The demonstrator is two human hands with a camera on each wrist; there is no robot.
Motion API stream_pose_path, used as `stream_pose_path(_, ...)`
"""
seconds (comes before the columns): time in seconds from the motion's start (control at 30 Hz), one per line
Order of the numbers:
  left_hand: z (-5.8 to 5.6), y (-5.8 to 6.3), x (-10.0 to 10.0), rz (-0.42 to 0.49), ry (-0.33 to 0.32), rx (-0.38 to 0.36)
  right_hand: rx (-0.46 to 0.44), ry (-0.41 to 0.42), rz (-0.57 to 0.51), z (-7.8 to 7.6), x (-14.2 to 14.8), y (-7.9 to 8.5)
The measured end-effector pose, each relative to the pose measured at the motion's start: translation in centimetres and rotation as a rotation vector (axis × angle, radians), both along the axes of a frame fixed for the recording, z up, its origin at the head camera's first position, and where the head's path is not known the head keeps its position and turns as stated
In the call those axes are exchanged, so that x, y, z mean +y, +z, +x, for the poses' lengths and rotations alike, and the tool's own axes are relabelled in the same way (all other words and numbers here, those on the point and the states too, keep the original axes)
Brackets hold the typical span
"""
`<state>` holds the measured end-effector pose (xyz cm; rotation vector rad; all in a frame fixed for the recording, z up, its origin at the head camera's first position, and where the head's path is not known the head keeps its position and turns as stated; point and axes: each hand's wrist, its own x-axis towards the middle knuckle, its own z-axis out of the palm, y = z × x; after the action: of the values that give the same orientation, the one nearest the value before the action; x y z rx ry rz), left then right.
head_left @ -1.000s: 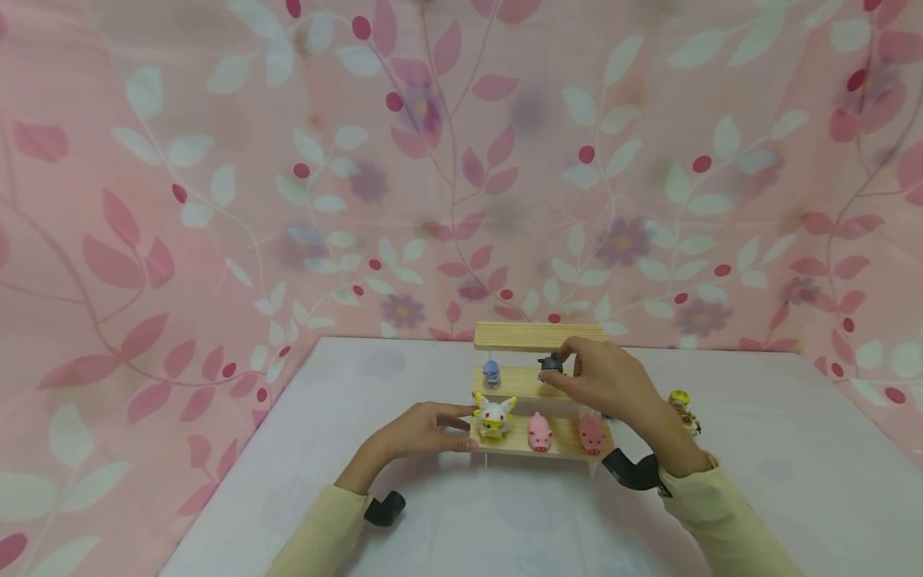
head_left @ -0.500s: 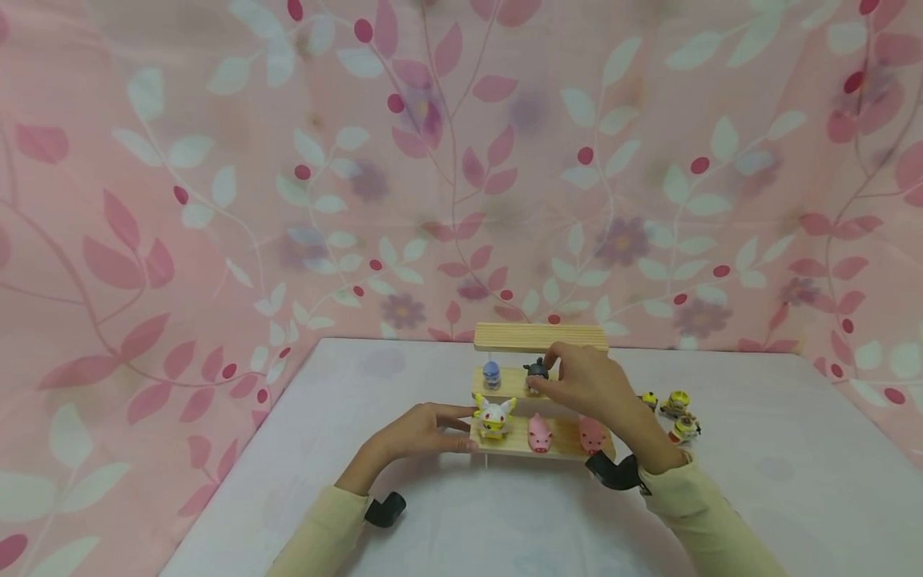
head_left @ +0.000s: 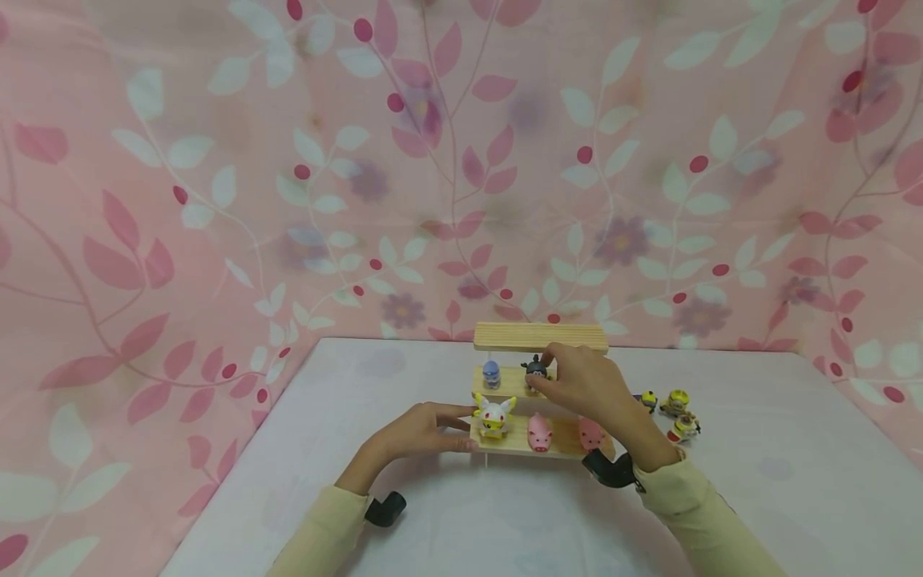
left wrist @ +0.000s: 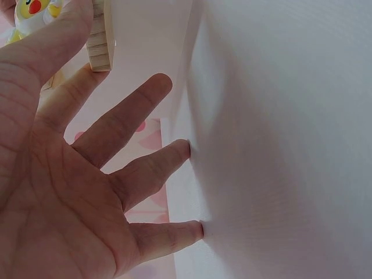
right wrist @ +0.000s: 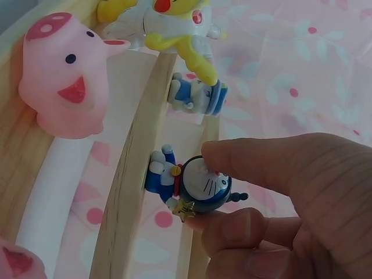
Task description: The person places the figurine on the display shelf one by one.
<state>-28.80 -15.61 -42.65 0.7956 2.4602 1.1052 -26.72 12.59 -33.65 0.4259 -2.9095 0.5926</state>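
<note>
A dark-hooded, blue-bodied cat figurine (right wrist: 209,183) with whiskers and a gold star stands on the middle board of a wooden display shelf (head_left: 541,336). My right hand (head_left: 587,385) pinches its head between thumb and fingers. At the lower board's left end, my left hand (head_left: 425,430) holds the shelf between thumb and index finger; in the left wrist view its other fingers are spread, close to the tabletop. Left of the cat on the same board stands a small blue-capped figurine (head_left: 492,375). The lower board carries a yellow-and-white figurine (head_left: 493,418) and two pink pigs (right wrist: 70,75).
Several yellow figurines (head_left: 676,403) lie on the white-covered table (head_left: 461,529) to the right of the shelf, partly behind my right forearm. A pink floral cloth (head_left: 461,160) hangs behind the table. The shelf's top board passes just above my right hand.
My right hand has moved left along the middle board with the cat figurine, which has turned to face forward. More of the yellow figurines show now. My left hand has stayed put.
</note>
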Motion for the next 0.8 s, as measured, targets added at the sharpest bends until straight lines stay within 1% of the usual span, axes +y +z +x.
stream_pose_path(0.27,0.1,0.1,0.0,0.003,0.004,0.000,-0.008,0.008,0.004,0.3,0.3,0.1)
stream_pose_path(0.5,0.1,0.3,0.0,0.015,-0.005,0.008,0.022,0.013,-0.003,1.2,1.2,0.6)
stream_pose_path(0.8,0.2,0.1,0.0,-0.003,-0.002,0.018,0.044,0.035,-0.033,2.6,2.1,0.9)
